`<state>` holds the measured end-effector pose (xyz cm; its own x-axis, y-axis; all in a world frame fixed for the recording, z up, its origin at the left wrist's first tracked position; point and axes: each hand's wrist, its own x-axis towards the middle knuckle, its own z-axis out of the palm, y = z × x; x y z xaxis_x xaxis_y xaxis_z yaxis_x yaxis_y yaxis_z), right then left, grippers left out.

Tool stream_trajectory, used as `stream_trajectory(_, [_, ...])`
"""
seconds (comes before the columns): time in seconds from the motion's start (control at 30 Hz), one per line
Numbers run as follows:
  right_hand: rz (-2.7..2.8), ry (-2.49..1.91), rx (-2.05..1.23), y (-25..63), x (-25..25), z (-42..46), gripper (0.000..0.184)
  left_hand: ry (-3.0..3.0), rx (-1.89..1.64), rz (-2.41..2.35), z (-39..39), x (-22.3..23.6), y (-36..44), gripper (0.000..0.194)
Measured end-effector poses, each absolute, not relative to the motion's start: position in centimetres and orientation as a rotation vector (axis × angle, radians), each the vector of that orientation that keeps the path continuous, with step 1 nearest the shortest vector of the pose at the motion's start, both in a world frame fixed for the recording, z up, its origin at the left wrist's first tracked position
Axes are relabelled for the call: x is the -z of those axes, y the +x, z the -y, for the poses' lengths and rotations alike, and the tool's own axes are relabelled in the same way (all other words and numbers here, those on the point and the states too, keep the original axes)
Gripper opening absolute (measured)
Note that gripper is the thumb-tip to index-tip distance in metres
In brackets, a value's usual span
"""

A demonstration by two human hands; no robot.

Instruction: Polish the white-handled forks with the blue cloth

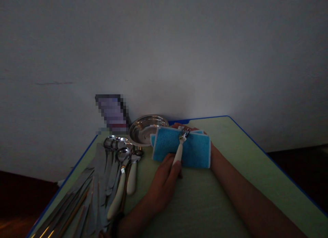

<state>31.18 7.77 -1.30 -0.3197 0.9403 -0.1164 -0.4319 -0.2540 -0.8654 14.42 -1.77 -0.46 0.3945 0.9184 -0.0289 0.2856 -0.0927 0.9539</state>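
Fork (pixel 179 149) gripped in the left fingers (pixel 176 166) rests against a blue cloth (pixel 196 150) the right fingers (pixel 176 125) hold from behind; spoons (pixel 124 154) and knives (pixel 100 162) lie untouched, lower left.

No lettering can be read anywhere (the propped screen (pixel 112 113) is pixelated).

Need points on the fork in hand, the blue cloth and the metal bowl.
Fork (pixel 178 155): head view, on its pale handle.
Blue cloth (pixel 196 151): head view, on its front face, right of the fork.
Metal bowl (pixel 142 132): head view, on its bare inside.
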Motion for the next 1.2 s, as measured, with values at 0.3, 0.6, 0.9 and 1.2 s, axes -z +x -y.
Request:
stream_trajectory(0.3, [0.837,-0.657,-1.91,30.7,0.9,-6.1,0.034,1.61,-0.791,-1.109,1.6,0.4,14.5,0.031])
stream_trajectory(0.6, [0.889,-0.681,-1.938,30.2,2.1,-6.5,0.034,1.636,-0.765,-1.133,1.5,0.6,14.6,0.031])
stream_trajectory(0.9, [0.905,-0.7,-1.936,30.1,2.3,-6.5,0.029,1.622,-0.787,-1.11,1.5,0.7,14.5,0.03])
stream_trajectory(1.2, [0.825,-0.639,-1.856,30.4,1.5,-6.5,0.031,1.587,-0.759,-1.151,1.5,0.9,14.6,0.031])
